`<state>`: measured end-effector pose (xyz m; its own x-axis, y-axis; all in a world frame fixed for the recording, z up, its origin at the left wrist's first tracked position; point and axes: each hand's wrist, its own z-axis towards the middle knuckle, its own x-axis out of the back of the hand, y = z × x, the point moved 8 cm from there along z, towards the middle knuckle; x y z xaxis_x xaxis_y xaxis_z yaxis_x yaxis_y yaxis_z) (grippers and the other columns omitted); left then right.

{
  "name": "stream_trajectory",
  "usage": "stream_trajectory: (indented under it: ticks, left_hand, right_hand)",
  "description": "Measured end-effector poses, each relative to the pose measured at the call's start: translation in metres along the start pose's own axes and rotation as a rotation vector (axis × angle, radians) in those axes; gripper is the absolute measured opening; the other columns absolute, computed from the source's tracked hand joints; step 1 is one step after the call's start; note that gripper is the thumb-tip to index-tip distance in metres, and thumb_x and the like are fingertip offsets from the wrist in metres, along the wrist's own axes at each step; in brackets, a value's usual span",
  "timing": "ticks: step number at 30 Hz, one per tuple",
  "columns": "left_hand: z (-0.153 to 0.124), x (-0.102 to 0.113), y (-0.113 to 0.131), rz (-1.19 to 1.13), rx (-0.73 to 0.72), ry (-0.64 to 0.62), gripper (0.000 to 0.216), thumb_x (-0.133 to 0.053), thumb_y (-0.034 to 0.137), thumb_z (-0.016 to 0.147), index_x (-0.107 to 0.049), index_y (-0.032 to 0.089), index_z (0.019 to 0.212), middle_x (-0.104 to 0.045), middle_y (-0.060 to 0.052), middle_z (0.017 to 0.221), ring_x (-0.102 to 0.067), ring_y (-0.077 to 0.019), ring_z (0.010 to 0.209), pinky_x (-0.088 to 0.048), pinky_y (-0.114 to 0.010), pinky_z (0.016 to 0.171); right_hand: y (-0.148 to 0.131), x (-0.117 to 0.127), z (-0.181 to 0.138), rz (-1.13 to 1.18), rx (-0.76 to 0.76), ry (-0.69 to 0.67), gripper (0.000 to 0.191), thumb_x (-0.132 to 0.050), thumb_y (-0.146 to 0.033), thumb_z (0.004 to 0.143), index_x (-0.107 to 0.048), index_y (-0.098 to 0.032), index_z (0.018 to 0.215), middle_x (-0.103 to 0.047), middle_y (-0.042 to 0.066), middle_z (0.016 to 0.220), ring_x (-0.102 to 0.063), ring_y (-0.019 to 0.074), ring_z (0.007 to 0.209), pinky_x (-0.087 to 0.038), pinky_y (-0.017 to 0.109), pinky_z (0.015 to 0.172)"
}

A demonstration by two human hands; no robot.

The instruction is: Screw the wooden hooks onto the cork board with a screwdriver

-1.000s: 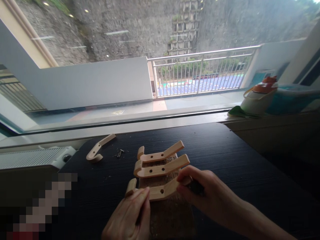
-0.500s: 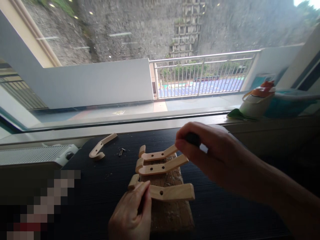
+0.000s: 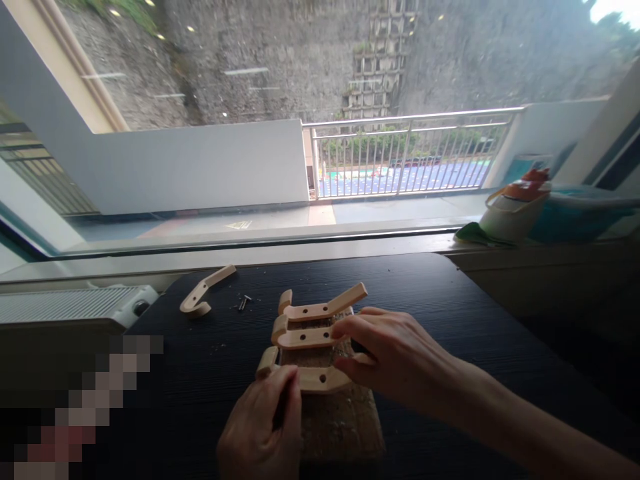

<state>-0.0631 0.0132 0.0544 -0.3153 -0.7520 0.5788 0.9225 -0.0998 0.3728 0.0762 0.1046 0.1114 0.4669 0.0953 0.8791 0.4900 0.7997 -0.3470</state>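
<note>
A rough wooden board [image 3: 340, 420] lies on a black table [image 3: 450, 300] with three pale wooden hooks across it. My left hand [image 3: 263, 427] is closed, pinching the curved left end of the nearest hook [image 3: 315, 379]. My right hand [image 3: 395, 353] curls over that hook's right end, its fingertips on the wood, with a small dark object tucked under the palm. The middle hook [image 3: 300, 339] and the far hook [image 3: 320, 309] lie just beyond my fingers.
A fourth, loose hook [image 3: 203, 297] and a few small screws [image 3: 243, 303] lie at the table's back left. A radiator [image 3: 75, 307] stands to the left. A white container with an orange lid [image 3: 513, 203] sits on the window sill at the right.
My right hand rose off the nearest hook toward the far hooks, then came back down onto its right end. The left hand stayed on the curved end.
</note>
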Motion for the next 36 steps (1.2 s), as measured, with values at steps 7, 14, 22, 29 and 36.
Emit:
stream_trajectory:
  ticks: [7,14,22,29,36]
  left_hand:
    - [-0.004,0.0,-0.003,0.037,0.001,-0.01,0.016,-0.058,0.027,0.082,-0.066,0.025,0.095,-0.074,0.001,0.092,-0.069,-0.0165,0.081,-0.053,-0.027,0.075]
    - [0.003,0.005,0.004,0.064,0.049,0.039,0.018,-0.058,0.029,0.083,-0.063,0.024,0.099,-0.074,0.003,0.085,-0.067,-0.0121,0.064,-0.051,-0.022,0.063]
    - [0.005,0.006,0.012,0.129,0.007,0.103,0.009,-0.057,0.027,0.084,-0.061,0.023,0.091,-0.071,0.004,0.076,-0.064,-0.0091,0.057,-0.047,-0.019,0.057]
    - [0.004,0.007,0.014,0.153,-0.02,0.119,0.009,-0.059,0.024,0.082,-0.059,0.022,0.091,-0.069,0.004,0.071,-0.061,-0.0095,0.053,-0.045,-0.019,0.053]
    - [0.001,0.004,0.009,0.13,0.02,0.086,0.012,-0.061,0.022,0.08,-0.058,0.024,0.092,-0.069,0.005,0.073,-0.061,-0.0102,0.054,-0.045,-0.02,0.055]
  right_hand:
    - [0.001,0.001,0.004,-0.031,0.088,0.097,0.01,-0.052,-0.021,0.084,-0.059,-0.018,0.09,-0.067,0.003,0.079,-0.059,0.0159,0.076,-0.038,0.025,0.064]
    - [-0.008,0.006,0.003,-0.153,0.215,0.181,0.011,-0.048,-0.016,0.086,-0.058,-0.017,0.082,-0.06,0.001,0.067,-0.051,0.0132,0.064,-0.034,0.025,0.057]
    - [-0.034,0.081,0.003,-0.027,0.2,0.581,0.01,-0.05,-0.025,0.089,-0.053,-0.018,0.083,-0.057,0.0,0.063,-0.047,0.0109,0.057,-0.038,0.026,0.06]
    - [-0.029,0.028,0.037,0.427,0.063,0.269,0.02,-0.045,-0.035,0.092,-0.05,-0.017,0.085,-0.051,-0.005,0.059,-0.042,0.0053,0.05,-0.029,0.02,0.048]
    - [-0.028,0.014,0.047,0.45,0.057,0.242,0.022,-0.045,-0.036,0.092,-0.049,-0.017,0.082,-0.049,-0.005,0.057,-0.041,0.0054,0.049,-0.027,0.021,0.049]
